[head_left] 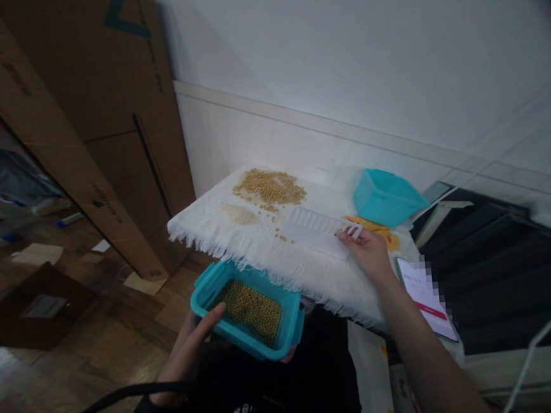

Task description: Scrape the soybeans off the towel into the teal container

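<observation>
My left hand (200, 332) grips the near-left rim of a teal plastic container (248, 347), its thumb over the edge. A layer of yellow-green dried beans (257, 306) covers the container's bottom. The container is just below the fringed front edge of a white tablecloth (210, 219). Over the cloth, my right hand (367, 253) pinches the right end of a thin white slotted plastic sheet (316, 232). A spread-out pile of similar beans (269, 186) lies on the cloth beyond the sheet, with a few loose beans beside the sheet's left end.
A small patch of pale grains (238, 214) lies left of the sheet. At the table's right are an angular teal bin (386, 196), a yellow cloth (388, 237) and a phone or tablet (426, 296). A tall cardboard box (118, 85) stands left; a white wall (340, 55) rises behind.
</observation>
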The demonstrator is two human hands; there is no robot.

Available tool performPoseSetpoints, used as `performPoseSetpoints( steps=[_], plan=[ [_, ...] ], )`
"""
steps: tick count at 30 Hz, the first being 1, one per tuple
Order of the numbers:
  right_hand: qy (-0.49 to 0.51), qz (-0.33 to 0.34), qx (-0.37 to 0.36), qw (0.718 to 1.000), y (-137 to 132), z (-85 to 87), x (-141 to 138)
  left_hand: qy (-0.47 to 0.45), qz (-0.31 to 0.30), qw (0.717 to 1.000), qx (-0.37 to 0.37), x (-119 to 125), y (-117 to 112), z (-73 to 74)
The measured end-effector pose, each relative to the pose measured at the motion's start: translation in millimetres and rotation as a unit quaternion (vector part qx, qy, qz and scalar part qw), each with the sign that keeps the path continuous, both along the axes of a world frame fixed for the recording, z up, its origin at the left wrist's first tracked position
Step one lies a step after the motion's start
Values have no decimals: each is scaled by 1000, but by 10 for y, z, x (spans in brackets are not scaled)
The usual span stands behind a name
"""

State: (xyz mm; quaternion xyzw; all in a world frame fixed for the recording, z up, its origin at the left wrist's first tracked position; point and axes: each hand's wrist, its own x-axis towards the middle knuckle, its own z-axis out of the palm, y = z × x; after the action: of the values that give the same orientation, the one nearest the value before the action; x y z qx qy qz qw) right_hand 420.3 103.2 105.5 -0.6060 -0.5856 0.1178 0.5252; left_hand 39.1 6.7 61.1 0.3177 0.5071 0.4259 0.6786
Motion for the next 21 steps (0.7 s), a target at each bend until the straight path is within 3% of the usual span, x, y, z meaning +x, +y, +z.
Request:
performPoseSetpoints(
  steps=[10, 21],
  plan=[
    [-20, -22, 7, 1000, -217, 70, -106, -13, -11, 1000, 6, 20, 9, -21],
    [-17, 2, -6, 1000, -309, 84, -186, -18, -8, 1000, 3, 5, 15, -40]
  ],
)
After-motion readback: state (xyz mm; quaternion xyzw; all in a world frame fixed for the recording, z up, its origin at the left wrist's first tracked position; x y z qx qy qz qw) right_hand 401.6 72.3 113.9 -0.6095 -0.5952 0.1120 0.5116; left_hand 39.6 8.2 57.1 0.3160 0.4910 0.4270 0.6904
